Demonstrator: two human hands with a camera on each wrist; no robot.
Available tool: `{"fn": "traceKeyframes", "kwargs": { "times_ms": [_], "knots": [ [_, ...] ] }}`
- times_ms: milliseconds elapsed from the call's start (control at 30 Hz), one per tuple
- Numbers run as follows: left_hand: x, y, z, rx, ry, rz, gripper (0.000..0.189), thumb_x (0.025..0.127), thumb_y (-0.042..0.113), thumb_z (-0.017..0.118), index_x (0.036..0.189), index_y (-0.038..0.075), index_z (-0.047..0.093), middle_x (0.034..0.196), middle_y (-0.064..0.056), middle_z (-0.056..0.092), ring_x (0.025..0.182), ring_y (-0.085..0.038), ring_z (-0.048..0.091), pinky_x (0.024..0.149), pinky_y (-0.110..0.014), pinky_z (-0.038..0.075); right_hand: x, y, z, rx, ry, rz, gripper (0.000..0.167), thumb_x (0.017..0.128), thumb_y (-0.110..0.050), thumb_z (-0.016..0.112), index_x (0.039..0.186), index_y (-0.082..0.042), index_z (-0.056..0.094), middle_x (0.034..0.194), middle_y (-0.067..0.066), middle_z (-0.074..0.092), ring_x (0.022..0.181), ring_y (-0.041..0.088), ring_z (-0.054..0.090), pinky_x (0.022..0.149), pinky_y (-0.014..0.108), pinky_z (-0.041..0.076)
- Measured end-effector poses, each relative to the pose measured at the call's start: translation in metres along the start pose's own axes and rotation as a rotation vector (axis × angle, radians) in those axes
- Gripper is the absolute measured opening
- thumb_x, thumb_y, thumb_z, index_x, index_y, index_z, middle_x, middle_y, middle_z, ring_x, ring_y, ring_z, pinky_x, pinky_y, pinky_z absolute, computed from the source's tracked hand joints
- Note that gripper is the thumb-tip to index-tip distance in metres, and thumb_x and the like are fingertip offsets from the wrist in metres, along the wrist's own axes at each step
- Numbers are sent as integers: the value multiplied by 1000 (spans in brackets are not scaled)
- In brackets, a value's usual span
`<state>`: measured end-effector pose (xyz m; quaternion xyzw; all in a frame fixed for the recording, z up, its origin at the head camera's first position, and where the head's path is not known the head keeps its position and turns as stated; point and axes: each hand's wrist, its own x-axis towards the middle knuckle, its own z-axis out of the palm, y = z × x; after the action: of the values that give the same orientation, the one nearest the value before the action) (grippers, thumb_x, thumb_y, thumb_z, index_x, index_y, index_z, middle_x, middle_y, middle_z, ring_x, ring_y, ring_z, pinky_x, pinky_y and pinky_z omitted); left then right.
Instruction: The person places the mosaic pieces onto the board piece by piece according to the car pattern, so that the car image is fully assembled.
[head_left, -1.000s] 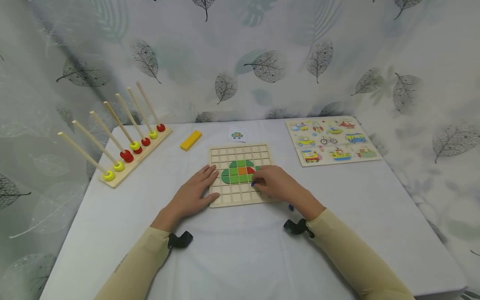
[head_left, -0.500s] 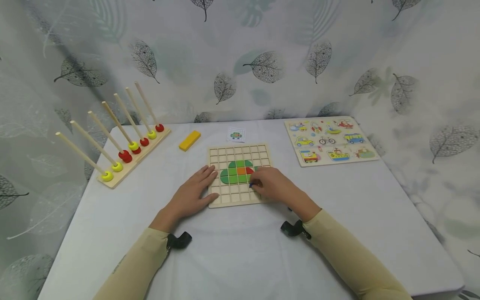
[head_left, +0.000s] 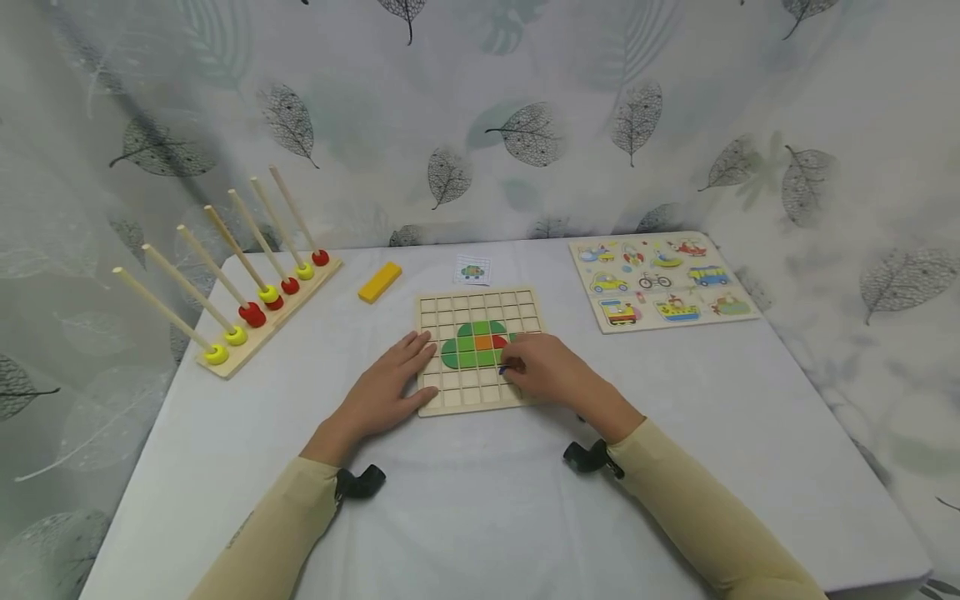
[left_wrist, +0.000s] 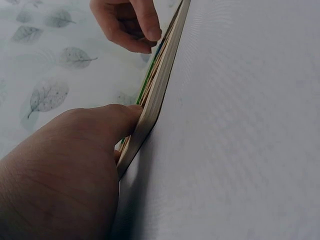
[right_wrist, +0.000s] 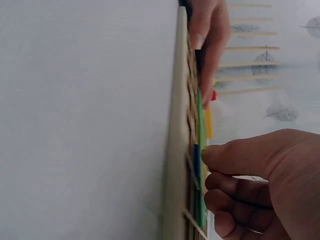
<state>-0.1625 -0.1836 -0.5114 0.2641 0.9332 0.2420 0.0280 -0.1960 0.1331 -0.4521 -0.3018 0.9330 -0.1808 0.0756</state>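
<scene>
A wooden grid board [head_left: 468, 400] lies on the white table, with green, orange and red pieces [head_left: 476, 345] set in its middle cells. My left hand [head_left: 388, 383] rests with straight fingers on the board's left edge; the left wrist view shows its thumb [left_wrist: 125, 117] on the rim. Over the board's right part, my right hand [head_left: 546, 365] pinches a small blue piece [head_left: 503, 370] just below the green row. In the right wrist view, that blue piece [right_wrist: 196, 162] sits low at the grid beside the thumb tip, with the other fingers curled. The hand hides several cells on the right.
Behind the board lie a small pattern card [head_left: 473, 270] and a yellow block [head_left: 380, 282]. A bead stand [head_left: 273, 321] with upright pegs is at the back left. A picture puzzle board [head_left: 663, 283] lies at the back right. Dark camera mounts [head_left: 588, 457] sit at both wrists.
My right hand has shifted slightly left over the board with the blue piece, which now shows less beneath the fingertips. The left hand stays put on the board.
</scene>
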Motion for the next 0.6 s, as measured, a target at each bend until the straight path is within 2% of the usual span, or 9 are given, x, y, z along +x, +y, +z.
{"fn": "traceKeyframes", "kwargs": {
  "times_ms": [133, 400, 600],
  "knots": [
    [0, 1, 0, -4, 1, 4, 78, 108, 50, 61, 171, 12, 35, 180, -2, 21, 166, -25, 12, 130, -52, 21, -6, 4, -13, 44, 33, 17, 15, 96, -14, 84, 110, -10, 81, 94, -5, 67, 87, 16, 59, 78, 33, 53],
    [2, 6, -1, -5, 1, 13, 76, 108, 48, 61, 170, 11, 36, 179, -3, 21, 166, -25, 11, 131, -50, 19, -28, 21, -46, 23, 99, 20, 19, 96, -11, 84, 114, -7, 81, 102, -1, 72, 93, 19, 66, 82, 38, 58],
    [0, 4, -2, 1, -10, -2, 74, 109, 46, 60, 170, 12, 36, 180, -3, 20, 166, -25, 10, 131, -50, 19, -47, 31, -58, 4, 92, 51, 20, 96, -10, 83, 116, -7, 82, 104, 0, 72, 95, 22, 67, 82, 39, 59]
  ]
}}
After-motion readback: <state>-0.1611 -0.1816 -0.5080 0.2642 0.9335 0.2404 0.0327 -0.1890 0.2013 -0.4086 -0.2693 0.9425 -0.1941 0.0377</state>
